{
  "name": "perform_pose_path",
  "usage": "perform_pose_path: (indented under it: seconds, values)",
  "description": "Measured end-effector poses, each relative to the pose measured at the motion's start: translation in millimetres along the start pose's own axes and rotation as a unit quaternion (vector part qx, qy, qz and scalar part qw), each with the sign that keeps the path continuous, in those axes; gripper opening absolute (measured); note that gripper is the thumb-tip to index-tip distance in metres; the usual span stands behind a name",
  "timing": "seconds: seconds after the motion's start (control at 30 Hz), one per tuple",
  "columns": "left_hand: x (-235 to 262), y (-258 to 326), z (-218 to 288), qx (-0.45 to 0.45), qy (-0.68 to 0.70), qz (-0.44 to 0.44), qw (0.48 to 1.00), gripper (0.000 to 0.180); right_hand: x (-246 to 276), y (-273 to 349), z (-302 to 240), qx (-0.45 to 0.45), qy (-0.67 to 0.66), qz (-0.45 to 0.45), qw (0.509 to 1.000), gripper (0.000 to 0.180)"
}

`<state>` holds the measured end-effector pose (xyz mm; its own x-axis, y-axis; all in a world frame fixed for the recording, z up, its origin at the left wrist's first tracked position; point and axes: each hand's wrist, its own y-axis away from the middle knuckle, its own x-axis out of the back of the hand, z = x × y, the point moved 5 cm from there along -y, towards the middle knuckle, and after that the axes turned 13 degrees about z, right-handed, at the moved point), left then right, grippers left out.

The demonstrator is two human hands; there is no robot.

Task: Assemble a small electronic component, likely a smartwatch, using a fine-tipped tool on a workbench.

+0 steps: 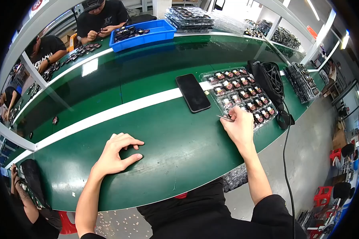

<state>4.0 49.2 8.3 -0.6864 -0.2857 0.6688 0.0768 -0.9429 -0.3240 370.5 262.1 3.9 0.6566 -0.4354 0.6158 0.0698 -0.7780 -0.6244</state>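
My right hand (241,126) is closed in a pinch around slim metal tweezers (225,118), whose tips point left. It hovers at the near left edge of a clear plastic tray (205,75). Rows of small black parts (227,85) with white and reddish centres fill the tray's pockets. Over the green bench (179,139), my left hand (117,154) rests with thumb and forefinger apart and nothing between them. Beyond the hands, left of the tray, lies a black smartphone (193,93).
Right of the tray are a black bag (263,73) with a coiled cable and stacked filled trays (301,81). A blue bin (159,32) of dark parts stands across the conveyor belt (147,59). Co-workers sit at the far side and left. A black cord (285,159) hangs at right.
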Motion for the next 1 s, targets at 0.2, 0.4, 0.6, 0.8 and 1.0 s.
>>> perform_pose_path:
  seconds: [0.2,0.4,0.6,0.8,1.0]
  values:
    - [-0.7,1.6,-0.3,0.001,0.012,0.006,1.0,0.038,0.5,-7.6,-4.4,-0.037,-0.007,-0.014,0.999,0.024]
    - [-0.1,3.3,0.1,-0.009,0.013,0.009,1.0,0.039,-2.5,-9.0,-4.2,-0.045,0.0,-0.031,0.998,0.027]
    - [-0.1,4.4,0.7,-0.008,0.011,0.01,1.0,0.039,18.2,-7.5,-30.6,0.011,0.028,-0.001,1.0,0.039]
    - [-2.3,1.0,0.5,-0.014,0.012,0.006,1.0,0.04,26.2,-30.1,-51.4,0.025,-0.062,0.011,0.998,0.028]
    - [5.0,1.5,-2.8,0.003,-0.009,0.004,1.0,0.041,-17.8,-34.7,-114.2,0.083,-0.193,-0.107,0.972,0.027]
